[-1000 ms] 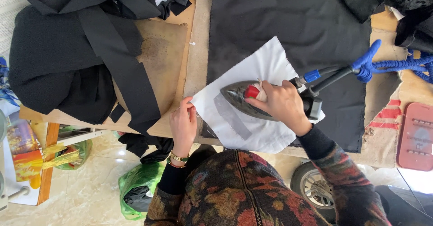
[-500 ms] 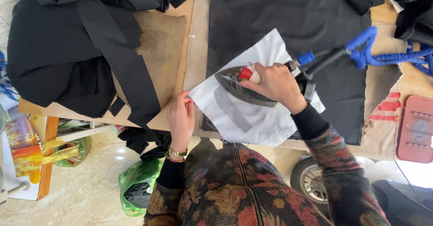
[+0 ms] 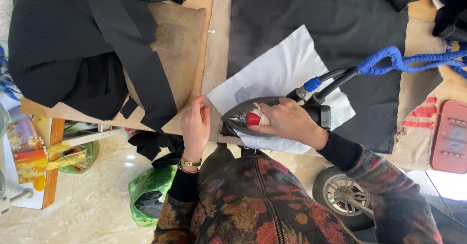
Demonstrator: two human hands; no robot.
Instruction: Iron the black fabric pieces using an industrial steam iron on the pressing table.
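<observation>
So the right hand (image 3: 287,122) is wrapped around the handle of an iron (image 3: 248,117), fingers curled over the top next to its red knob (image 3: 252,119). The iron sits flat on a white cloth (image 3: 282,69), nose pointing toward the left hand, right at the near left corner of that cloth. The white cloth lies on top of a big black fabric (image 3: 311,15) spread over the desk (image 3: 216,39).

The left hand (image 3: 195,126) is flat and holding nothing, palm down, fingertips pressing the cloth's edge just beside the iron's tip. There's a bracelet (image 3: 190,163) on that wrist.

Out the back of the iron come two dark hoses, one with a blue fitting (image 3: 312,84), and they run into a blue wrapped cord (image 3: 404,61) looping off to the right.

On the left of the desk there's a brown scorched pad (image 3: 182,39) with a heap of black garments (image 3: 68,49) half covering it, a strip of it hanging over the near edge. On the right a red plate (image 3: 450,137) lies on the desk. Down on the tiled floor there's a green bag (image 3: 148,193), and a small wheel (image 3: 340,195) is near the person's right elbow.
</observation>
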